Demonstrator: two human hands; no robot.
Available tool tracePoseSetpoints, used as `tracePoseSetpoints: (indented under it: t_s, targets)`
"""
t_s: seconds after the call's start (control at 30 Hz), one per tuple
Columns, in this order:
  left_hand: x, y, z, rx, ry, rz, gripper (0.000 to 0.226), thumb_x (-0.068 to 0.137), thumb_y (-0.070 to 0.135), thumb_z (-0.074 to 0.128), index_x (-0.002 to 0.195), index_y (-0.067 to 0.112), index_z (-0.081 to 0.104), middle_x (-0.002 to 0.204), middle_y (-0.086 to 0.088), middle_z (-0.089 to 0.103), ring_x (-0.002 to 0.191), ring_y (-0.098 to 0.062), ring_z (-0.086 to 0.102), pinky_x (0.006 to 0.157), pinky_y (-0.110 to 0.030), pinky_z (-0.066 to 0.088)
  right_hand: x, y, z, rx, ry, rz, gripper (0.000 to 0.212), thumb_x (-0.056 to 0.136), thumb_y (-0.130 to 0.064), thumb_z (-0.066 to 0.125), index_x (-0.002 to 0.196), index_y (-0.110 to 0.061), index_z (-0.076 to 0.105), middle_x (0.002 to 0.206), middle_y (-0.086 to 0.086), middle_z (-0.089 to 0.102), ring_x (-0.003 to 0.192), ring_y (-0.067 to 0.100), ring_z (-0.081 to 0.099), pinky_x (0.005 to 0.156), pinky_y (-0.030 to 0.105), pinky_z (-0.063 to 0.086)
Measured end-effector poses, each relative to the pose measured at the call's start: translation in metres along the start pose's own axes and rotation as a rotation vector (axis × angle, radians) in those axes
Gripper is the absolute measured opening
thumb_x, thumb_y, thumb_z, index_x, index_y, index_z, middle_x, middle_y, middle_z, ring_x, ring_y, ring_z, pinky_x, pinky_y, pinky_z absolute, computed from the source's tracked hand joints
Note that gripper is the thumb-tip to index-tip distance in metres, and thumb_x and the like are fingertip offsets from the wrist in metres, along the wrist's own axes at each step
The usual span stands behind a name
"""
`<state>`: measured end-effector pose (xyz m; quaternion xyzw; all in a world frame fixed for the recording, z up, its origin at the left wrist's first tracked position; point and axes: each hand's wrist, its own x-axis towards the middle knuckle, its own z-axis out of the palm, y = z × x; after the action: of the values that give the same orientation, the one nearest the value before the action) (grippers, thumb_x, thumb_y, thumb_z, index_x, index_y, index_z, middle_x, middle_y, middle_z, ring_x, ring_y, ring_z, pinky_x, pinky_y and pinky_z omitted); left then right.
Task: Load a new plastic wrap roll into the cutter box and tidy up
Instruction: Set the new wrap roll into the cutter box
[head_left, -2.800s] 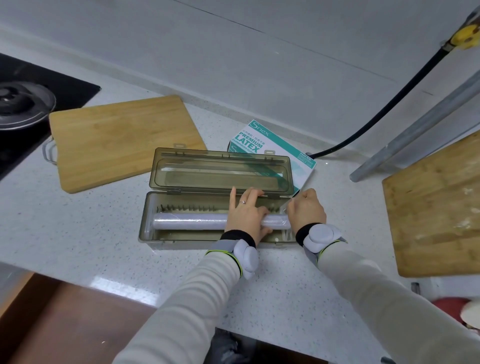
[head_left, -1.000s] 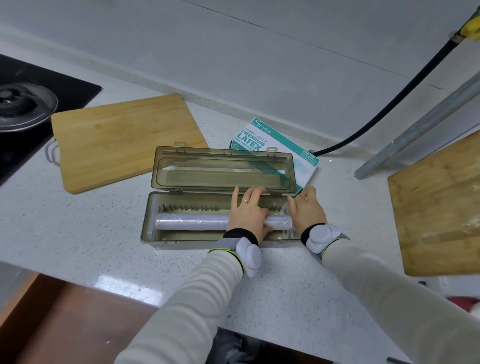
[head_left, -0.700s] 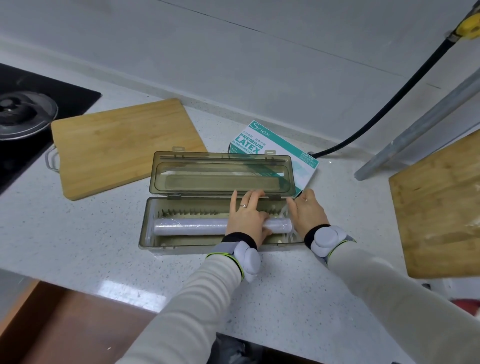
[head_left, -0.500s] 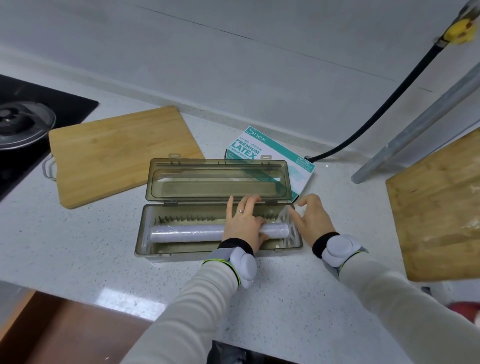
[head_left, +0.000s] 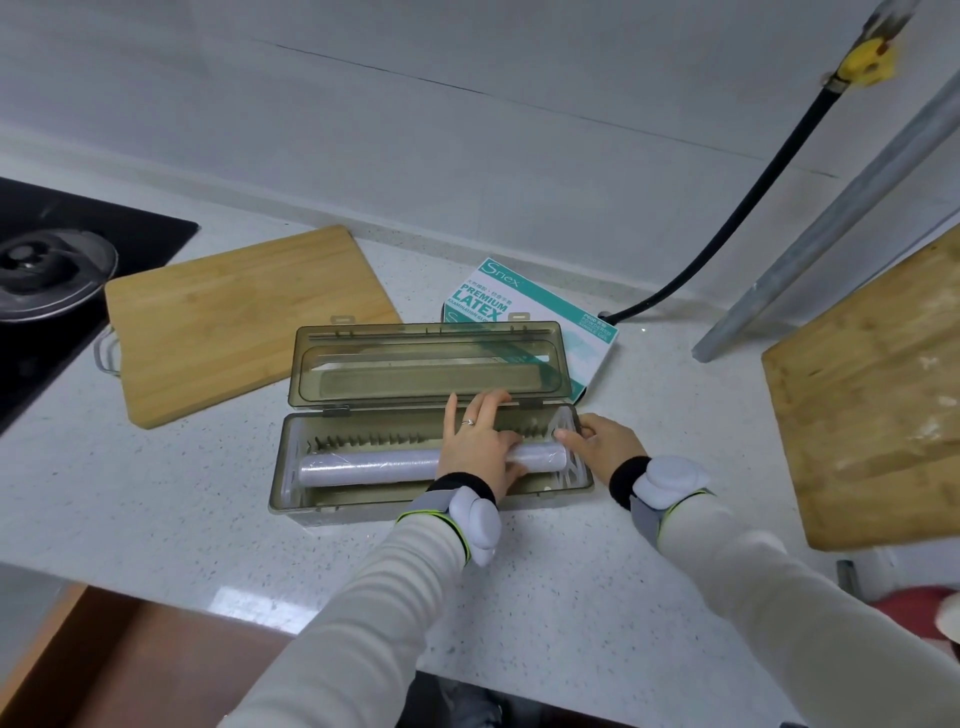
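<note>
The smoky translucent cutter box (head_left: 363, 506) lies on the white counter with its lid (head_left: 426, 369) swung up and back. A plastic wrap roll (head_left: 363, 465) rests lengthwise inside. My left hand (head_left: 480, 447) lies flat over the roll's right part, fingers stretched toward the back wall, thumb under the roll. My right hand (head_left: 605, 447) is at the box's right end, its fingers pinching the end wall beside the white end piece (head_left: 566, 434) at the roll's tip.
A wooden cutting board (head_left: 234, 317) lies left of the box, beside a black hob with a pan lid (head_left: 47, 270). A latex glove carton (head_left: 524, 306) sits behind the box. Another wooden board (head_left: 878, 395) is on the right, with a black hose (head_left: 727, 218) and a metal post behind.
My right hand has slid from the roll's right end outward to the box's end wall. My left hand has stayed on the roll. The camera view shifted slightly.
</note>
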<state>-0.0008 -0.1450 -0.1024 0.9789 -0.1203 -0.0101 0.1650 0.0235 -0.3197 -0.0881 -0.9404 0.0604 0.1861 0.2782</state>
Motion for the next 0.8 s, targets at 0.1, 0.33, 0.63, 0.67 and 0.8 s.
tracePoseSetpoints:
  t_s: [0.1, 0.33, 0.63, 0.67, 0.8]
  targets:
    - [0.001, -0.001, 0.000, 0.007, -0.019, 0.003, 0.034, 0.078, 0.045, 0.065, 0.109, 0.030, 0.066, 0.144, 0.006, 0.023, 0.141, -0.017, 0.018, 0.111, -0.044, -0.020, -0.002, 0.000, -0.004, -0.015, -0.055, 0.011, 0.036, 0.094, -0.044, 0.045, 0.072, -0.015, 0.045, 0.065, -0.004, 0.043, 0.077, 0.020, 0.045, 0.070, 0.026, 0.031]
    - [0.003, -0.008, 0.000, -0.022, -0.054, 0.031, 0.037, 0.080, 0.046, 0.064, 0.114, 0.031, 0.064, 0.147, 0.007, 0.026, 0.145, -0.017, 0.011, 0.112, -0.044, -0.018, -0.004, -0.001, -0.007, -0.078, -0.084, 0.016, 0.037, 0.095, -0.039, 0.046, 0.074, -0.009, 0.045, 0.074, 0.007, 0.049, 0.081, 0.025, 0.051, 0.070, 0.027, 0.032]
    - [-0.013, -0.049, -0.024, -0.034, 0.043, -0.055, 0.031, 0.088, 0.037, 0.059, 0.114, 0.022, 0.061, 0.123, 0.001, 0.048, 0.116, -0.020, 0.042, 0.097, -0.029, 0.035, -0.010, -0.032, -0.012, 0.002, 0.281, -0.325, 0.021, 0.094, -0.020, 0.051, 0.107, -0.007, 0.061, 0.109, 0.011, 0.060, 0.085, 0.017, 0.055, 0.078, 0.025, 0.044]
    - [-0.015, -0.054, -0.027, -0.033, 0.046, -0.069, 0.030, 0.089, 0.036, 0.057, 0.115, 0.021, 0.060, 0.121, 0.001, 0.050, 0.115, -0.019, 0.044, 0.096, -0.029, 0.036, -0.009, -0.038, -0.008, -0.028, 0.221, -0.356, 0.020, 0.095, -0.019, 0.049, 0.105, -0.007, 0.062, 0.107, 0.011, 0.063, 0.087, 0.019, 0.057, 0.081, 0.029, 0.047]
    - [-0.027, -0.073, -0.038, -0.004, 0.015, -0.144, 0.034, 0.093, 0.038, 0.049, 0.122, 0.021, 0.054, 0.122, 0.002, 0.057, 0.115, -0.019, 0.050, 0.096, -0.031, 0.039, -0.008, -0.054, 0.004, -0.110, 0.031, -0.352, 0.026, 0.097, -0.018, 0.043, 0.108, -0.008, 0.064, 0.111, 0.008, 0.068, 0.102, 0.025, 0.062, 0.092, 0.035, 0.048]
